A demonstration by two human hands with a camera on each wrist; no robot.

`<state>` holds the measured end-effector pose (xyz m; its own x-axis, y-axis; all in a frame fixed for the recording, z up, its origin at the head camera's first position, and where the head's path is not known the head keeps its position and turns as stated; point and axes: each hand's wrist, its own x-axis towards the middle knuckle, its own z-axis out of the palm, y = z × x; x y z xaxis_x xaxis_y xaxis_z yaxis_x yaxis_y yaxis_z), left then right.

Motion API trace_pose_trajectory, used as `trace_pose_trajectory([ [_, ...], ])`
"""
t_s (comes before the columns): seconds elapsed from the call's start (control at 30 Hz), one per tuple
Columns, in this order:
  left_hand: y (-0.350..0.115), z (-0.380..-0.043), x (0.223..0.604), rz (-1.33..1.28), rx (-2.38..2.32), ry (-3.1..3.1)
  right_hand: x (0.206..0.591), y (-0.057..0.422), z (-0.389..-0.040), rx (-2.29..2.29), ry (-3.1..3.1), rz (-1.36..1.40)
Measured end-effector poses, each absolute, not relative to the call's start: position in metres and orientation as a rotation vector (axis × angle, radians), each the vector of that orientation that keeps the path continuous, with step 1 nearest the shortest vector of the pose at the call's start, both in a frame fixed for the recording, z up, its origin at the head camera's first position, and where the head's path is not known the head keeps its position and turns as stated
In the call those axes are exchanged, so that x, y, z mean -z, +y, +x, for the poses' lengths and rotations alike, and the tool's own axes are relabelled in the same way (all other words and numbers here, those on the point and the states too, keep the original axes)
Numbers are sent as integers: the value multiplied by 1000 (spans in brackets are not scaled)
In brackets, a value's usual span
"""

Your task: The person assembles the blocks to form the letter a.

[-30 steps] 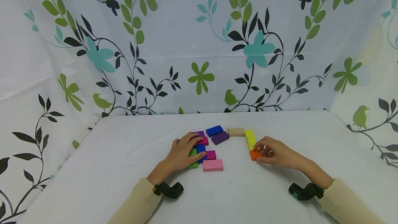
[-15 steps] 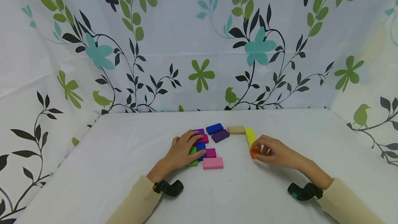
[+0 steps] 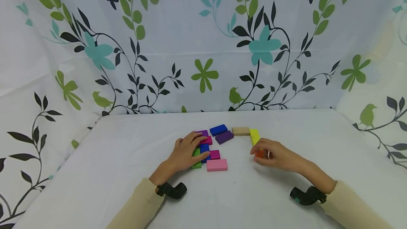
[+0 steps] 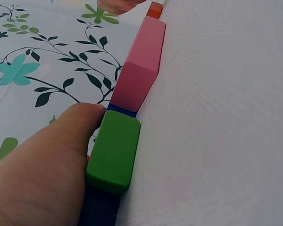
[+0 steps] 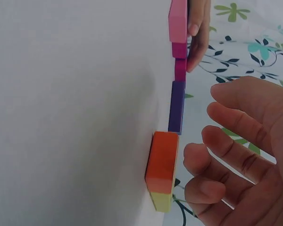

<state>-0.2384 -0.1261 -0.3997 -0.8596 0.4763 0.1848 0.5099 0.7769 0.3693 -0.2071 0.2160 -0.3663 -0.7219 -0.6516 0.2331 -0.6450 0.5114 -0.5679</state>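
My left hand (image 3: 182,156) rests on a cluster of wooden blocks in the head view. Its fingertips lie over a purple block (image 3: 202,133) and a magenta block (image 3: 208,140), and its thumb is on a blue block (image 3: 205,148). Beside that thumb is a green block (image 4: 113,153), partly hidden from the head camera. My right hand (image 3: 276,154) hovers loosely curled over an orange block (image 5: 162,157), holding nothing. The right wrist view shows space between its fingertips and that block. Behind the orange block a yellow block (image 3: 254,136) reaches back to a beige one (image 3: 240,131).
Between the hands lie a pink block (image 3: 217,165) and a small magenta block (image 3: 215,154). Farther back are a dark purple block (image 3: 224,137) and another blue block (image 3: 218,130). A white cloth (image 3: 235,200) covers the table, with a patterned curtain (image 3: 178,45) behind.
My right hand has slid left across the orange block, its fingertips now past the block's left side. The left hand stays on its blocks. The head view has tilted slightly.
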Motion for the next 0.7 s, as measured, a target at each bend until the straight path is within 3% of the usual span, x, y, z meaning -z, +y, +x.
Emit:
trace_pose_trajectory([
  [0.7, -127, -238, 399, -801, 650, -2892, 369, 188, -207, 1088, 2601, -1265],
])
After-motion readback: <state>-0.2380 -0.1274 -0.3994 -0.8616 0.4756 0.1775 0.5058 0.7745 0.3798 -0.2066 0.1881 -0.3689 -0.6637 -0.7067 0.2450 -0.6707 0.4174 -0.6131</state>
